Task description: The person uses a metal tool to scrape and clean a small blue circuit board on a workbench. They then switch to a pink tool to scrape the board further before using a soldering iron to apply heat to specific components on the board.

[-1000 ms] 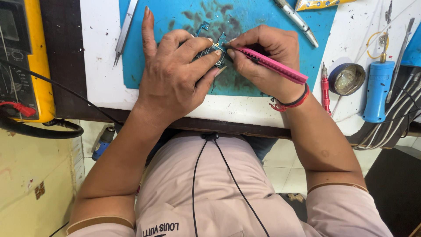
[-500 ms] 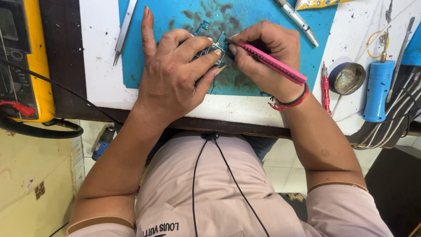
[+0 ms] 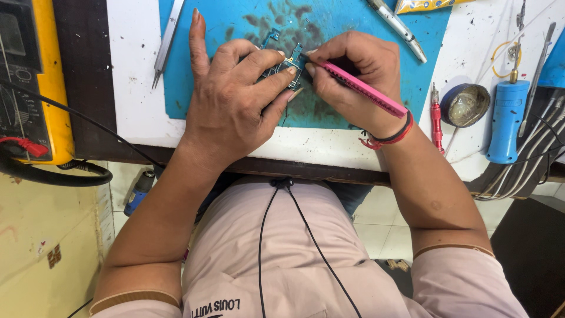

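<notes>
My left hand (image 3: pixel 232 100) presses down on a small dark circuit board (image 3: pixel 282 65) that lies on a stained blue work mat (image 3: pixel 235 23); the fingers cover most of the board. Pinched like a pen in my right hand (image 3: pixel 353 73) is a thin pink tool (image 3: pixel 365 91), and its tip touches the board's right edge. A red and black band sits on my right wrist.
Metal tweezers (image 3: pixel 168 41) lie left of the mat. A yellow multimeter (image 3: pixel 35 82) with leads stands at far left. Right of the mat are a red screwdriver (image 3: pixel 436 118), a round tin (image 3: pixel 465 105), a blue tool (image 3: pixel 507 121) and several cables (image 3: pixel 529 171).
The pink tool's tip has shifted slightly up and left along the board's edge. My left hand has stayed on the board.
</notes>
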